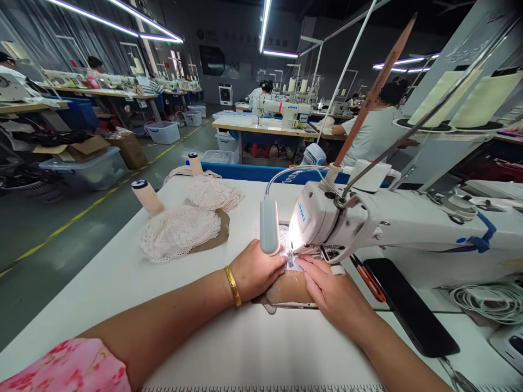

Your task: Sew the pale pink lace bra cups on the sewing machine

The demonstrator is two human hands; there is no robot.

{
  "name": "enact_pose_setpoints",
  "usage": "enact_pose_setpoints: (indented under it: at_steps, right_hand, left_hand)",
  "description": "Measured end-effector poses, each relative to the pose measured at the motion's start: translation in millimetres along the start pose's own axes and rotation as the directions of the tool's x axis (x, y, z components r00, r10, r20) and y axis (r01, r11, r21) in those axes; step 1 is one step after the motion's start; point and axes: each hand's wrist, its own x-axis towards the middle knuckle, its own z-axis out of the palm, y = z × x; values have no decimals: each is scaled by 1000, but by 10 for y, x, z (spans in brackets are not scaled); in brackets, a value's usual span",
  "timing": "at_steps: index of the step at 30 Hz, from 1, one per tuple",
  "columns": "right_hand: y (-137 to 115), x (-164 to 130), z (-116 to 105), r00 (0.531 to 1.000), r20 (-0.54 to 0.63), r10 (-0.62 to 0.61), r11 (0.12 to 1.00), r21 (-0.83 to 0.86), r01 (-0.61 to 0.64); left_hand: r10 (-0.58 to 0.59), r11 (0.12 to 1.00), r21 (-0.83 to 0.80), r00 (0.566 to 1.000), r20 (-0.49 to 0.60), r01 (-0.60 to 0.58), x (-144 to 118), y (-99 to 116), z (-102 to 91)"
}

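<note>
Head view: whether left hand (256, 270) or right hand (337, 294) grips white lace (284, 234), I can't tell; I'd guide it flat under the presser foot (291, 260).

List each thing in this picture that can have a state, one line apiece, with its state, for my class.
White lace, under the sewing machine head
Left hand, fingers bent, at that lace
Right hand, fingers extended, at that lace
Gooseneck lamp, lit
Ceiling lights, lit
Black phone, no lit screen showing
Pale cable, coiled
Lace pieces, heaped
Cardboard box, flaps open
</note>
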Motion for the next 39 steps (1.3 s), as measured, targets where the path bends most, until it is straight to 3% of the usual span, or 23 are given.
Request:
enact_pose_setpoints:
  at_steps: [6, 10, 13, 16, 20, 25, 31, 36, 37, 39]
  right_hand:
    - [-32, -18, -17, 1000, 4, -6, 999, 40, 6]
    - [-123, 24, -42, 992, -79, -95, 988, 114, 104]
    - [-227, 57, -50, 972, -132, -195, 958, 187, 217]
    - [-329, 66, -61, 952, -111, -285, 925, 229, 304]
    - [-414, 37, -98, 940, -60, -336, 886, 319, 337]
    - [-474, -8, -184, 897, -31, -442, 807, 422, 413]
    - [-553, -8, -383, 878, 51, -477, 773, 500, 390]
    - [-561, -26, -479, 833, 92, -546, 697, 602, 390]
    - [-544, -41, -466, 846, 68, -529, 685, 623, 378]
    - [-488, -78, -402, 921, 1, -389, 717, 628, 303]
  left_hand:
    - [-129, 991, 37, 987, 97, 126, 1, 0, -198]
    - [-199, 971, 172, 961, 193, 166, 2, 98, -283]
    - [-154, 976, 184, 964, 216, 115, -57, 143, -347]
    - [-78, 996, 48, 972, 223, 69, -120, 74, -446]
    - [-245, 969, 77, 952, 182, 234, -98, -90, -547]
    - [-383, 924, 113, 886, 261, 366, -23, -120, -470]
    - [-228, 972, 83, 963, 143, 218, -57, -6, -333]
    - [-170, 985, 48, 980, 106, 166, -68, 61, -273]
    - [-161, 987, 30, 982, 96, 159, -73, 73, -258]
    - [-141, 990, -23, 989, 50, 142, -86, 97, -228]
